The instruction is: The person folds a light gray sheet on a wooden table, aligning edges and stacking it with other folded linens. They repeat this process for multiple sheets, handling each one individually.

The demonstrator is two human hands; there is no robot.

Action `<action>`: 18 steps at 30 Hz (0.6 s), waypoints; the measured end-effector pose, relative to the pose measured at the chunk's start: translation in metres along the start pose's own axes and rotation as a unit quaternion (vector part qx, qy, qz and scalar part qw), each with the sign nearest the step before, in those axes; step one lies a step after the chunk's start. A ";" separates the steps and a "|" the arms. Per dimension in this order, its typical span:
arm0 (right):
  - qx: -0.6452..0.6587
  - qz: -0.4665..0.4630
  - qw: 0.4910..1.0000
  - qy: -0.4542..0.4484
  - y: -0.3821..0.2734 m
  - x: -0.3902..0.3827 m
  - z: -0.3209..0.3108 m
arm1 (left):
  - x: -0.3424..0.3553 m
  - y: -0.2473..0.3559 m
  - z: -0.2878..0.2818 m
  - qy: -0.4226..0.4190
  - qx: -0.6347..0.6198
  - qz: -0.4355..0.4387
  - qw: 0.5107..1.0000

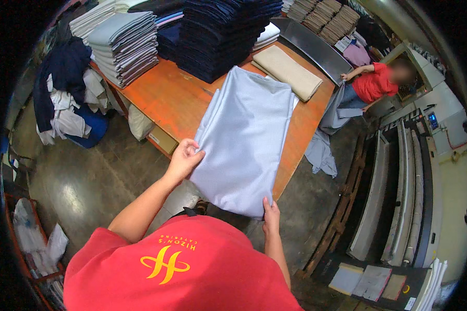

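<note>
A light grey-blue cloth (246, 140), folded into a long rectangle, lies on the orange wooden table (166, 103), and its near end hangs over the front edge. My left hand (186, 159) pinches the cloth's left side, thumb and fingers closed on the edge. At the near right corner my right hand (270, 211) grips the cloth, the thumb on top and the other fingers partly hidden. Just beyond the cloth's far right side rests a folded beige cloth (288, 71).
Stacks of grey cloths (123, 49) and dark navy cloths (213, 39) stand at the table's back. On the right, a person in a red shirt (373, 83) handles grey fabric (333, 124) beside a large roller machine (399, 192). A blue tub (91, 124) overflows with fabric at left.
</note>
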State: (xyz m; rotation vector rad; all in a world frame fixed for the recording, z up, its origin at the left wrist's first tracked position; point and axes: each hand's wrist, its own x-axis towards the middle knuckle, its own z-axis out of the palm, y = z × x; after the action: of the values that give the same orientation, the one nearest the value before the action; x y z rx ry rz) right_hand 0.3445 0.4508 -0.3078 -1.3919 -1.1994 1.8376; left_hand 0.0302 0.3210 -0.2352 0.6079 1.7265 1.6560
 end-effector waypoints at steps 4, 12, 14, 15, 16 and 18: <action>-0.018 0.033 0.999 -0.002 0.005 -0.006 -0.004 | -0.009 -0.022 -0.020 0.021 -0.088 -0.240 0.966; -0.014 0.012 0.999 -0.039 0.017 0.007 -0.003 | 0.000 -0.017 -0.013 -0.001 -0.026 -0.003 1.000; 0.011 0.027 0.998 -0.053 0.014 0.003 -0.008 | 0.001 -0.012 -0.012 -0.043 -0.083 -0.103 0.990; 0.015 -0.009 0.998 -0.053 0.013 -0.001 -0.011 | 0.003 -0.013 -0.013 -0.084 -0.130 -0.123 0.980; 0.018 -0.037 0.997 -0.060 0.013 -0.008 -0.017 | 0.002 -0.016 -0.021 -0.076 -0.073 -0.164 0.981; 0.053 -0.059 0.993 -0.083 0.017 -0.026 -0.028 | -0.001 -0.030 -0.039 -0.061 -0.040 -0.214 0.974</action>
State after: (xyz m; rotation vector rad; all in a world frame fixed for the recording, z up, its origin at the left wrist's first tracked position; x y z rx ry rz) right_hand 0.3813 0.4307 -0.3127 -1.1044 -1.2195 1.9335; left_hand 0.0063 0.2910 -0.2656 0.2665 1.5611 1.3467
